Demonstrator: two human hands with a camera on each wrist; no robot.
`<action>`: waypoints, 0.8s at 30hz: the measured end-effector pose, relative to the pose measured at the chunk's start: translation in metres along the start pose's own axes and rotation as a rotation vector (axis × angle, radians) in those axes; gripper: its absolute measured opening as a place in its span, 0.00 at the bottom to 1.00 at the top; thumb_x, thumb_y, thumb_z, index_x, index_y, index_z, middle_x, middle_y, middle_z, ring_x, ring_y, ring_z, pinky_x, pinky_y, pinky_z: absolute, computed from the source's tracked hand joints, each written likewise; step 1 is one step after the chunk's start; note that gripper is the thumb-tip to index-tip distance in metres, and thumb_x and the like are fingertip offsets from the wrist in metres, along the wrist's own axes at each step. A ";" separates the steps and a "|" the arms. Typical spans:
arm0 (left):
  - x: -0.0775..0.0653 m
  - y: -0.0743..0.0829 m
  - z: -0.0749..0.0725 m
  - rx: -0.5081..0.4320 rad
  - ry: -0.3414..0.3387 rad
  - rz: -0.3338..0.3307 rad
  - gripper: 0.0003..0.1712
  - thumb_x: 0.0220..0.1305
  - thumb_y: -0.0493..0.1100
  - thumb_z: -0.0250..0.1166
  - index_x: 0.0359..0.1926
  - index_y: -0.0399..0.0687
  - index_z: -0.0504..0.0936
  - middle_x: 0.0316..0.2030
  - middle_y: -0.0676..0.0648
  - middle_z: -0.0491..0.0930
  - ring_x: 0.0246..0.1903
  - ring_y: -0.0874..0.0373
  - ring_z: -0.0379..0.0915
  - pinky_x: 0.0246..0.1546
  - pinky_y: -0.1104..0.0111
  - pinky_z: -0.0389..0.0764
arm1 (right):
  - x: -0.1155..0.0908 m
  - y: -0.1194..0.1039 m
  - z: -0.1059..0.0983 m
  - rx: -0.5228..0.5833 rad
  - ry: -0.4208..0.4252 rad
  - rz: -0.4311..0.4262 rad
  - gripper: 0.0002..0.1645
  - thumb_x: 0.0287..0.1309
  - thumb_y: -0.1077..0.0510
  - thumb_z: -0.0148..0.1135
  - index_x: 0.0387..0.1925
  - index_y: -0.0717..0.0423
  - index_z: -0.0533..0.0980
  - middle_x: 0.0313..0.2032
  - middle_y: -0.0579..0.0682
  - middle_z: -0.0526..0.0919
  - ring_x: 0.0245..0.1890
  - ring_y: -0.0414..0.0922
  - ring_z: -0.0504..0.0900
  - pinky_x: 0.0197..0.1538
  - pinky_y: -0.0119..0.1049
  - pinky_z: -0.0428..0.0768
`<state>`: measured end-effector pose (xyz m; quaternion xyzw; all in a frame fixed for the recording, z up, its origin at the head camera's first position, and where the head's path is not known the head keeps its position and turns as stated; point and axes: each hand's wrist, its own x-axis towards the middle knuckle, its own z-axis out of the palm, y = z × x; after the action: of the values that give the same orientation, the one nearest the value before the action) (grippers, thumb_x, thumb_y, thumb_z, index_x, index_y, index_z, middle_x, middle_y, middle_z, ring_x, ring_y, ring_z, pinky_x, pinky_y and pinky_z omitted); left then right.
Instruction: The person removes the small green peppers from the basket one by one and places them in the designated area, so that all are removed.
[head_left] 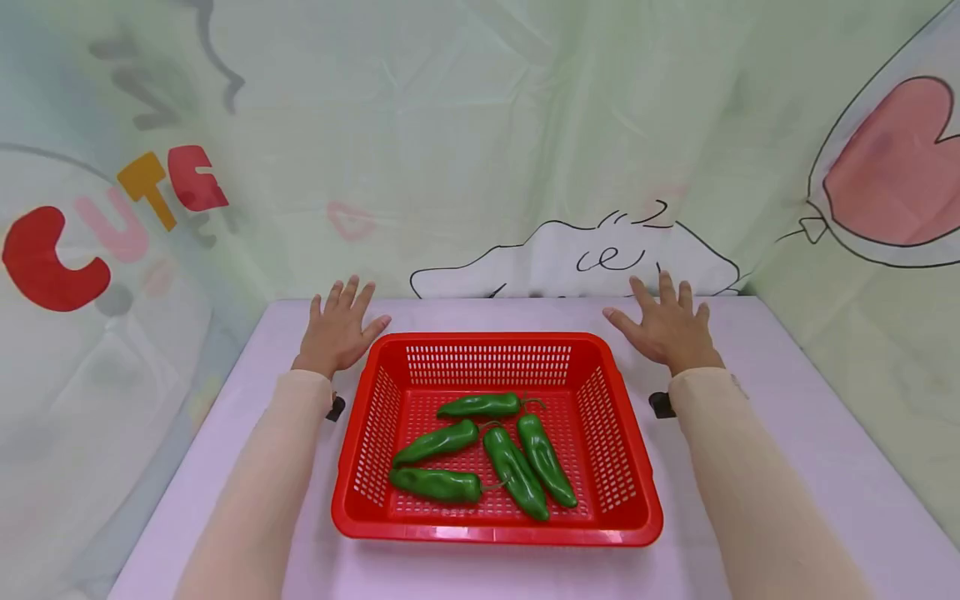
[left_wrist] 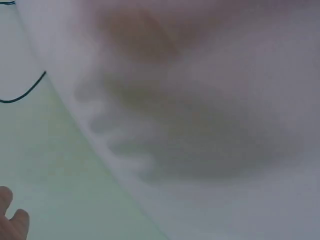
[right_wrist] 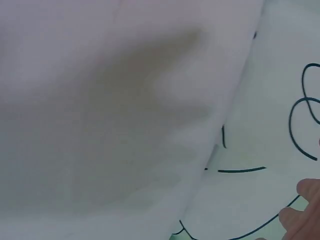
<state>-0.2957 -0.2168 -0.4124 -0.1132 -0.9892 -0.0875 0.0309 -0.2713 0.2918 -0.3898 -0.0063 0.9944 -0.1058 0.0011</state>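
Several green peppers (head_left: pixel 442 485) lie in a red plastic basket (head_left: pixel 495 531) with slotted walls, on the table before me. To the left of the basket's far corner, my left hand (head_left: pixel 335 332) has its fingers spread and holds nothing. My right hand (head_left: pixel 670 327) is beyond the far right corner, fingers spread as well, with nothing in it. Both hands are apart from the peppers. Only fingertips of the left hand (left_wrist: pixel 11 217) appear in the left wrist view, and fingers of the right hand (right_wrist: pixel 305 215) in the right wrist view.
The pale table (head_left: pixel 780 450) ends at a light green curtain (head_left: pixel 465 167) with cartoon prints, which also hangs along both sides. Hand shadows fall on the tabletop in both wrist views. A dark device (head_left: pixel 662 405) sits at the right wrist.
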 end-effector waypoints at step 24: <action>-0.058 0.010 -0.038 -0.716 -0.089 -0.108 0.51 0.76 0.66 0.52 0.85 0.51 0.39 0.81 0.36 0.53 0.77 0.36 0.56 0.71 0.35 0.64 | -0.032 -0.076 -0.069 0.369 -0.073 -0.106 0.49 0.71 0.37 0.56 0.79 0.62 0.56 0.75 0.69 0.62 0.69 0.68 0.70 0.65 0.68 0.75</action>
<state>-0.2356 -0.2267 -0.3785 -0.0679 -0.9009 -0.4246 -0.0582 -0.2382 0.2326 -0.3063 -0.0623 0.9557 -0.2859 0.0326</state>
